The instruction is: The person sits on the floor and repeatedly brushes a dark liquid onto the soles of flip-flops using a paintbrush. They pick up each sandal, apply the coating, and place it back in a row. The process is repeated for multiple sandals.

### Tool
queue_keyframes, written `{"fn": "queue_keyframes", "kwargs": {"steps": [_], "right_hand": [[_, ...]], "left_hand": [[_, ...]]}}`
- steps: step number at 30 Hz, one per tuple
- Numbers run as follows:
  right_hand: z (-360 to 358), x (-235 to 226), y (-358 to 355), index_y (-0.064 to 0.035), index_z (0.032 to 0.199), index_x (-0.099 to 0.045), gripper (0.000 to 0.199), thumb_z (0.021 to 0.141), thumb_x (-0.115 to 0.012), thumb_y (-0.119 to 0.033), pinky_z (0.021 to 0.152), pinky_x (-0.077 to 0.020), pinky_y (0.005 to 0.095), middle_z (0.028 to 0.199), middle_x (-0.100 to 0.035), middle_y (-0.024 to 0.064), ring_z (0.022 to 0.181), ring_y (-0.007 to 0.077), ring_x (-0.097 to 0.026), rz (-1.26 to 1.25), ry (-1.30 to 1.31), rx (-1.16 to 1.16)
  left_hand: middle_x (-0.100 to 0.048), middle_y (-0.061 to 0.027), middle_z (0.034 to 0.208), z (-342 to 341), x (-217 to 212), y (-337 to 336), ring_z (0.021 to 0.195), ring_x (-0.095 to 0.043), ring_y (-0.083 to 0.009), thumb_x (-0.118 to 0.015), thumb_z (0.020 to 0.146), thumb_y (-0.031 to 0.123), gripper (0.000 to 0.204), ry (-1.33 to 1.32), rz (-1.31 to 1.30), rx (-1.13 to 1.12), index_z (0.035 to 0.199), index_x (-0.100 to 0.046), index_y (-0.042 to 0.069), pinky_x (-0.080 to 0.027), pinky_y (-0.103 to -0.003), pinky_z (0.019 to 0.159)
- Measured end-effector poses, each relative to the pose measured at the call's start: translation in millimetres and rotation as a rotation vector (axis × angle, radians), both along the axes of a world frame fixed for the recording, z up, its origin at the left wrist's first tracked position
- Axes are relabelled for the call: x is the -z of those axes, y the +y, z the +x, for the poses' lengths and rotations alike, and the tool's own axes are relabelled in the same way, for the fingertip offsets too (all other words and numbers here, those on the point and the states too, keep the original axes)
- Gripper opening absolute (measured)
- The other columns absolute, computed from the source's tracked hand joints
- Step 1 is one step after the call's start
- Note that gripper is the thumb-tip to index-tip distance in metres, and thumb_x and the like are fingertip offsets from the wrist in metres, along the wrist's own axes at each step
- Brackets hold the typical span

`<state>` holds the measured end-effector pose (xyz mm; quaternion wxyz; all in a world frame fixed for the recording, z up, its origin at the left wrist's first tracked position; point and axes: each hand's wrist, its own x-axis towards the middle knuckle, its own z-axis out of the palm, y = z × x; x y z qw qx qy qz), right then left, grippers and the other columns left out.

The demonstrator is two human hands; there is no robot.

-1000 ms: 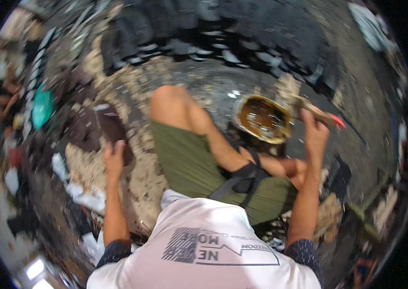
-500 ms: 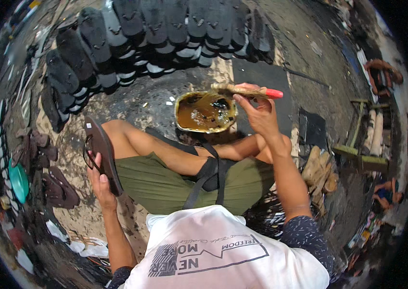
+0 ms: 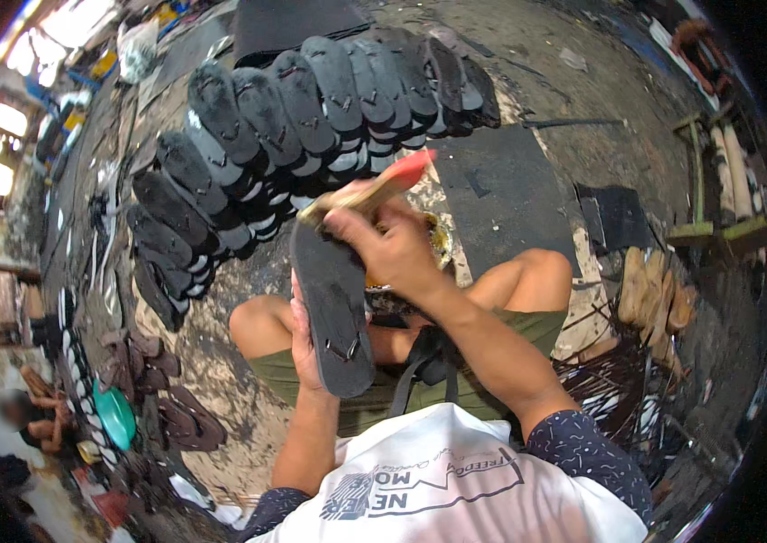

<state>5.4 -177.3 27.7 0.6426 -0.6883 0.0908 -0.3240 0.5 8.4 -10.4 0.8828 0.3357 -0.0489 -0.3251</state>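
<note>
My left hand [image 3: 305,351] grips a flip-flop [image 3: 333,294] from beneath, in front of my lap. Its dark underside faces up, and the strap's plug shows near the end closest to me. My right hand [image 3: 394,246] is closed around a brush [image 3: 361,195] with a red handle end, blurred by motion. The brush's head lies at the far end of the sole; whether it touches is hard to tell. Partly hidden behind my right hand is a tub [image 3: 443,237] of brown, glue-like liquid.
Rows of dark flip-flops [image 3: 293,100] curve across the ground ahead. A black sheet [image 3: 506,185] lies right of the tub. Wooden foot forms [image 3: 650,290] are stacked at my right. Brown sandals [image 3: 189,418] and a green basin [image 3: 114,414] lie at left, near another person [image 3: 40,412].
The flip-flop has come from my left side to the middle, turned from upper side to underside. My right hand has brought the brush from the tub leftward to the sole. The view has shifted.
</note>
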Motion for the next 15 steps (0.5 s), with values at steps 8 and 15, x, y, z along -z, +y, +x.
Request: {"fn": "queue_keyframes", "kwargs": {"steps": [8,15], "right_hand": [[-28,-12,-7,-0.0029,0.098,-0.073,0.021,0.097,-0.069,-0.023,0.088,-0.0516,0.0369,0.092,-0.072,0.0088,0.093,0.0245,-0.070,-0.028,-0.087,0.036],[-42,19,5,-0.0002,0.110,-0.068,0.029,0.099,-0.069,-0.027,0.088,-0.0511,0.0312,0.100,-0.070,0.0068,0.096,0.0156,-0.065,-0.049,-0.182,0.053]], "left_hand": [[-0.045,-0.0121,0.154,-15,1,-5,0.132,-0.054,-0.0262,-0.035,0.110,0.040,0.054,-0.047,-0.045,0.003,0.156,-0.036,0.011,-0.045,-0.042,0.111],[-0.068,-0.0161,0.105,-20,1,8,0.087,-0.067,-0.0221,-0.047,0.101,0.044,0.054,-0.143,0.344,-0.251,0.122,-0.061,-0.004,-0.057,-0.035,0.077]]}}
